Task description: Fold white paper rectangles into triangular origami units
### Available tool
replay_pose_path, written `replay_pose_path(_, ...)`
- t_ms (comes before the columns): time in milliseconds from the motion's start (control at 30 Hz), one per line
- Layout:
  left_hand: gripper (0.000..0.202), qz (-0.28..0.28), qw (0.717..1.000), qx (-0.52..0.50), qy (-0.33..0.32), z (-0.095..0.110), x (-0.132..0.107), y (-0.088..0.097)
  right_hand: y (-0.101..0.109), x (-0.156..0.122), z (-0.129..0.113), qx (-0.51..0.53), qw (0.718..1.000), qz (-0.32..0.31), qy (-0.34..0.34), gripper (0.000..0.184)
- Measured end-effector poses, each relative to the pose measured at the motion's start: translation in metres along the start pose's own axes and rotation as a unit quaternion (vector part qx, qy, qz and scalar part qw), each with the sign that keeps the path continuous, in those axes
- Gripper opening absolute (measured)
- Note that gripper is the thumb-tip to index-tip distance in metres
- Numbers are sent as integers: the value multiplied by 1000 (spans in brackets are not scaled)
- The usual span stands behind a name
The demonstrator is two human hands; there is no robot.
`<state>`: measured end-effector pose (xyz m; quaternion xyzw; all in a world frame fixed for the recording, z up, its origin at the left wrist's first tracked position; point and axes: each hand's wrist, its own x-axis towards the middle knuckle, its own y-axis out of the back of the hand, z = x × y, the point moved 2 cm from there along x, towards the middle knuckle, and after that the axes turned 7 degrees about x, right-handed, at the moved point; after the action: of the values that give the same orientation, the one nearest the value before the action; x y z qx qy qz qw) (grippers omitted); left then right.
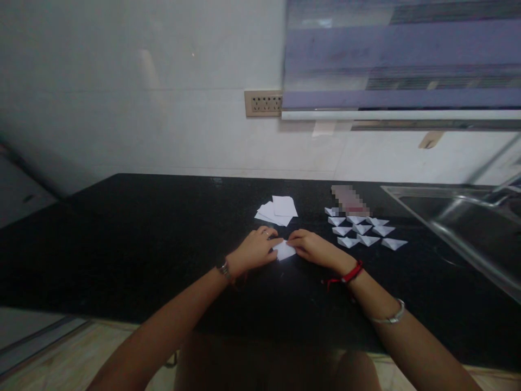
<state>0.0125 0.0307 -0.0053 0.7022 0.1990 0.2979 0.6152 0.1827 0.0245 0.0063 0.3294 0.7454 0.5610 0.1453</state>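
A small white sheet of paper [284, 250] lies on the black counter between my two hands, its upper edge partly covered by fingers. My left hand [255, 250] grips it from the left side, thumb and fingers closed on the edge. From the right, my right hand [311, 247] pinches the paper's upper right edge. Just beyond my hands rests a loose pile of white paper sheets [285, 206]. Off to the right, several folded white paper pieces [360, 229] sit in rough rows.
Behind the folded pieces is a blurred pinkish object [350, 200]. A metal sink [459, 239] is set into the counter [142, 244] at the right. On the back wall are a socket strip [264, 103] and a purple blind [399, 54].
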Motion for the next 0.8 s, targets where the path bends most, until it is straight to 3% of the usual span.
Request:
replay_pose_path(133, 32, -2, 1000, 6, -6, 1, 0, 1, 1, 0, 0, 13, 1000, 6, -8, 26)
replay_pose_path(500, 30, 7, 1000, 24, 10, 4, -1, 5, 8, -2, -8, -117, 989, -52, -70, 25)
replay_pose_path(800, 33, 4, 1000, 20, 16, 3, -1, 2, 16, -9, -6, -120, 984, -58, -117, 24)
